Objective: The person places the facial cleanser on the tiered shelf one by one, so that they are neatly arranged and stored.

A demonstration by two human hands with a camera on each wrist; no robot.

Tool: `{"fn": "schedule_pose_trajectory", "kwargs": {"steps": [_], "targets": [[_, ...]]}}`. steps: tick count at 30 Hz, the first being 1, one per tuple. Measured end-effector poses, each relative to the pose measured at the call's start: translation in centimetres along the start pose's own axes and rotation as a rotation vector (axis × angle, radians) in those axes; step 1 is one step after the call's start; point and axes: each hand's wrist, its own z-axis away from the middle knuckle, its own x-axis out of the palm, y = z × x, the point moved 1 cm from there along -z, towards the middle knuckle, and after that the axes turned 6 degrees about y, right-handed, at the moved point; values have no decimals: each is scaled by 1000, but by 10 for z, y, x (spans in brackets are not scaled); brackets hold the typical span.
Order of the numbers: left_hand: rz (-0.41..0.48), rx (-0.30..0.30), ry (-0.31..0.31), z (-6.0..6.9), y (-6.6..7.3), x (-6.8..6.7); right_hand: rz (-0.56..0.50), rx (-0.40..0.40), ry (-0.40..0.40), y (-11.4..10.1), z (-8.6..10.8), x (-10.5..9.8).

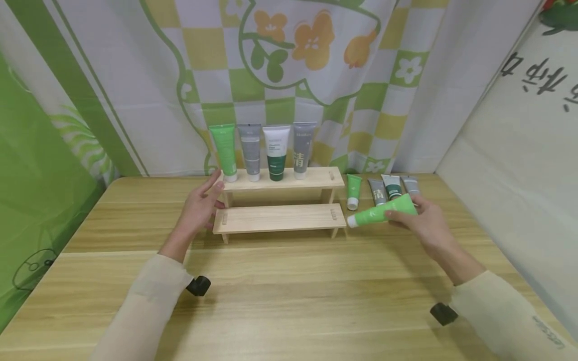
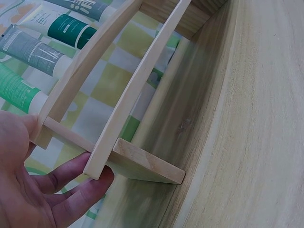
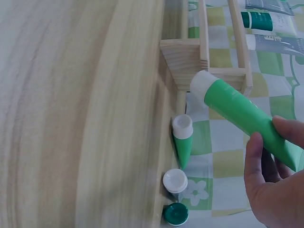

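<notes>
- The right hand is pinching the green squeeze tube near its crimped end, beside the wooden stand, sensibly leaving the white cap free.
- The left hand, fingers spread, is touching the stand; light steadying is probably keeping four upright tubes from toppling.
</notes>
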Motion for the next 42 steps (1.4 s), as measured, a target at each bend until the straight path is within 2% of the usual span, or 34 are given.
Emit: {"fn": "schedule_pose_trajectory", "kwargs": {"steps": [10, 15, 20, 25, 32, 42], "targets": [[10, 14, 0, -2, -2, 0, -285, -2, 60, -14, -3, -1], [4, 31, 6, -2, -3, 1, -333, -13, 78, -24, -5, 1], [13, 18, 3, -2, -2, 1, -335, -60, 85, -34, -7, 7], [11, 12, 3, -2, -2, 1, -285, -111, 107, -45, -11, 12], [6, 20, 0, -2, -3, 0, -231, -124, 151, -64, -16, 23], [7, 3, -2, -2, -2, 0, -198, -194, 131, -86, -26, 41]]}}
